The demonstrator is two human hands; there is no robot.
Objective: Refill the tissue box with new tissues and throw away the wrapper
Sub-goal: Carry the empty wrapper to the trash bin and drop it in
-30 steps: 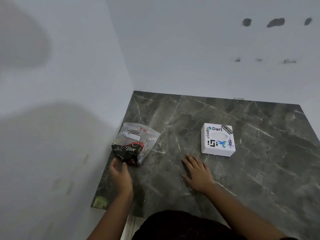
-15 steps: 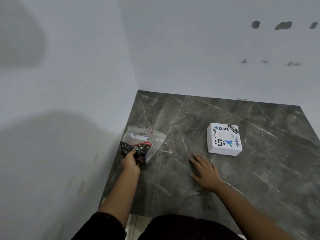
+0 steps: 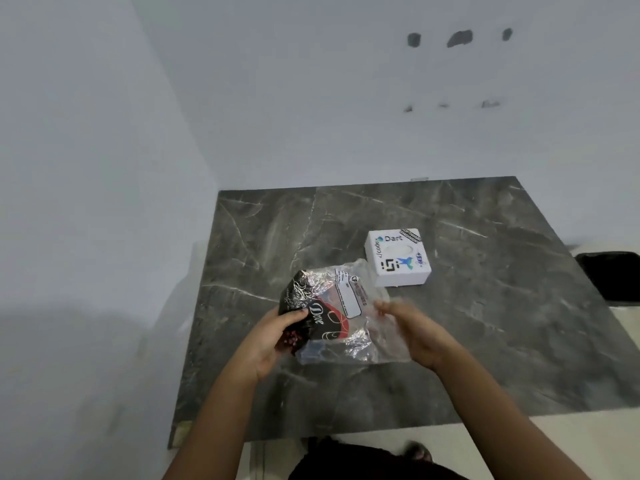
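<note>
A pack of tissues in a clear wrapper (image 3: 341, 311) with a black and red "Dove" print is held up above the dark marble table (image 3: 485, 323), in front of me. My left hand (image 3: 268, 339) grips the pack's left, printed end. My right hand (image 3: 414, 329) is at the pack's right, clear end, fingers spread and blurred; whether it grips the plastic is unclear. A white square tissue box (image 3: 398, 258) with stickers and an oval top slot stands on the table just beyond the pack, to its right.
White walls close the table in on the left and at the back. A dark object (image 3: 611, 277) lies off the table's right edge. Pale floor shows to the right and below the table's front edge.
My left hand has lifted the pack from the wall corner and carried it right, toward the box. My right hand has risen off the table to the pack's right end.
</note>
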